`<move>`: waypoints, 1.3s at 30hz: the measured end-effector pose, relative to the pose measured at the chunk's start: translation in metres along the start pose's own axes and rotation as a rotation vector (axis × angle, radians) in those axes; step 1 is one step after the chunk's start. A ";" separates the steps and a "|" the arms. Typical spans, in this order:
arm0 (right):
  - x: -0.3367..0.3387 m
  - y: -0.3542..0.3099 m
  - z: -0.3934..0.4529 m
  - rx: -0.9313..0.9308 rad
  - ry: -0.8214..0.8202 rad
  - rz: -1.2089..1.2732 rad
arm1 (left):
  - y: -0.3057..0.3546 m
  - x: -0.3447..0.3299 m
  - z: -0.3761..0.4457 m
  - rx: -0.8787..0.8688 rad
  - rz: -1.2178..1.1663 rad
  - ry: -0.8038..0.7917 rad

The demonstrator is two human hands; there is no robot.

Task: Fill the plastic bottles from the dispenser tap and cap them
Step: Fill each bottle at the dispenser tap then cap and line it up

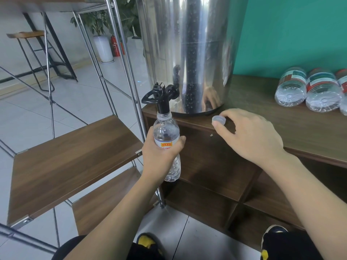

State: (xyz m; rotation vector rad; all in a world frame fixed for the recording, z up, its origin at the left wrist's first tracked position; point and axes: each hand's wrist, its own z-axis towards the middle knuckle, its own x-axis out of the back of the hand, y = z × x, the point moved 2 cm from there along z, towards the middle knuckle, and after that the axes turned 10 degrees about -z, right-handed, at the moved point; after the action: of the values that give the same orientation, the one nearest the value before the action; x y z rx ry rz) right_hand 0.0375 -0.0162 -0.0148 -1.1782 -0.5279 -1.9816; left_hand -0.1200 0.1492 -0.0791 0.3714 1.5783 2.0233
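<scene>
A tall steel dispenser (189, 53) stands on the wooden cabinet top (272, 117), its black tap (161, 96) hanging past the cabinet's left edge. My left hand (159, 156) grips an upright clear plastic bottle (166, 136) with an orange label, its open mouth right under the tap spout. My right hand (249, 134) pinches a pale bottle cap (218, 120) between thumb and forefinger just above the cabinet edge, in front of the dispenser's base. Whether water is flowing cannot be told.
Several clear capless-looking bottles (308, 91) lie on their sides at the cabinet's back right by a teal wall. A metal-framed rack with wooden shelves (75, 160) stands close on the left. Open cabinet compartments sit below; my shoes show at the bottom.
</scene>
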 end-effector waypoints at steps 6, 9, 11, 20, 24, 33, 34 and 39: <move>0.000 0.000 0.000 0.003 0.004 0.000 | -0.001 0.001 0.000 0.014 0.007 -0.003; 0.000 0.000 0.000 0.003 -0.001 0.002 | -0.001 0.000 0.000 0.012 0.001 0.001; 0.001 0.000 0.000 0.007 0.001 0.000 | -0.001 0.000 0.000 0.007 0.005 0.003; 0.001 -0.001 0.000 0.011 0.010 -0.003 | -0.001 0.000 0.000 0.011 0.015 0.009; 0.000 -0.001 -0.001 0.004 0.023 -0.001 | 0.000 0.000 0.000 0.001 0.011 0.009; -0.002 0.000 0.000 0.022 0.024 -0.002 | 0.000 0.000 0.001 -0.008 0.013 0.009; -0.003 0.000 0.000 0.021 0.025 0.000 | -0.001 0.000 0.001 -0.010 0.010 0.009; -0.002 0.002 0.000 0.018 0.007 0.019 | -0.001 0.000 0.001 -0.016 0.008 0.008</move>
State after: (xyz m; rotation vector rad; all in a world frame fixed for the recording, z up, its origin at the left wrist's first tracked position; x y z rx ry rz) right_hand 0.0390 -0.0170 -0.0164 -1.1611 -0.5282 -1.9608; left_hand -0.1194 0.1505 -0.0803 0.3647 1.5674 2.0443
